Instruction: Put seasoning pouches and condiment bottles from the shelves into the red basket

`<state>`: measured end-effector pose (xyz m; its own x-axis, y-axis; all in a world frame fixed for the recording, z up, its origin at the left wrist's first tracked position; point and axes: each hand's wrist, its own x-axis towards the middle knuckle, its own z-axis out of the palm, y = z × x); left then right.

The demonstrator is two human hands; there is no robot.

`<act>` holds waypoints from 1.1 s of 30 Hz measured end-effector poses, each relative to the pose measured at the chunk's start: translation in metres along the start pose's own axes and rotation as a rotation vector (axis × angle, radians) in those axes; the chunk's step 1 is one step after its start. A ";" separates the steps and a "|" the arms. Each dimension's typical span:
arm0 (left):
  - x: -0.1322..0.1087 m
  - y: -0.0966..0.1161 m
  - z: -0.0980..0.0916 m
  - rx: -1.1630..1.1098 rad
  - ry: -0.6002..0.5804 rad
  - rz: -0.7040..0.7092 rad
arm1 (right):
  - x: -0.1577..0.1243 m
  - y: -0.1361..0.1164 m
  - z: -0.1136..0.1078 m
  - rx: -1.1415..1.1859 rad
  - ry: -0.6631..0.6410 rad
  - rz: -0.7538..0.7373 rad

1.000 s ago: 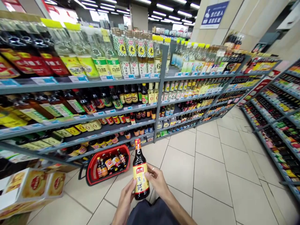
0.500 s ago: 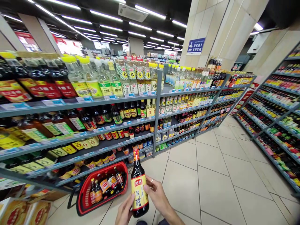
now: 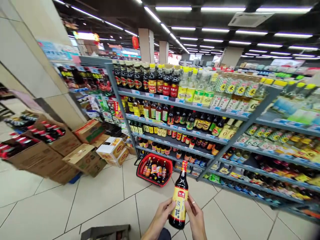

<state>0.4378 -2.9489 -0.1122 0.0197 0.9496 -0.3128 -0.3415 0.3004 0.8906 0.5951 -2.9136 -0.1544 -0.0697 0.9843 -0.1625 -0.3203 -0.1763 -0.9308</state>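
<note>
Well, at the far left, open cardboard boxes [image 3: 43,155] sit on the tiled floor [image 3: 37,206], some holding dark bottles with red tops, and white-and-yellow boxes [image 3: 111,151] stand just beside them. Along the bottom edge, a flat grey box [image 3: 106,232] is cut off by the frame, so its shape is hard to make out. A red basket [image 3: 155,170] rests on the floor at the foot of the shelves, holding several bottles whose labels are too small to read. Nearer, the left hand [image 3: 160,218] is curled around the lower part of a bottle of vinegar [image 3: 179,200], which has a red cap and yellow label and is tilted slightly. The right hand [image 3: 196,218] is partly closed against the bottle's other side, with a ring [image 3: 192,201] on one finger, so the bottle is held up between both hands above the floor. Both forearms are cut off below, as is some dark clothing [image 3: 163,234] between them. Further right, grey metal shelves [image 3: 240,143] carry rows of bottled sauces, though most labels cannot be read.
</note>
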 end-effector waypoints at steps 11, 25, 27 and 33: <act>-0.005 0.019 -0.054 -0.116 0.108 0.152 | 0.022 -0.008 0.070 -0.099 -0.211 -0.001; 0.091 0.130 -0.100 -0.041 0.056 0.309 | 0.136 -0.090 0.170 -0.111 -0.383 -0.203; 0.108 0.144 -0.103 -0.027 0.086 0.306 | 0.159 -0.089 0.177 -0.091 -0.393 -0.197; 0.162 0.170 -0.121 0.066 0.156 0.270 | 0.226 -0.064 0.193 -0.004 -0.371 -0.072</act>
<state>0.2692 -2.7549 -0.0518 -0.2100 0.9721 -0.1042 -0.2531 0.0488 0.9662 0.4174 -2.6818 -0.0680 -0.3852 0.9222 0.0325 -0.3334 -0.1063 -0.9368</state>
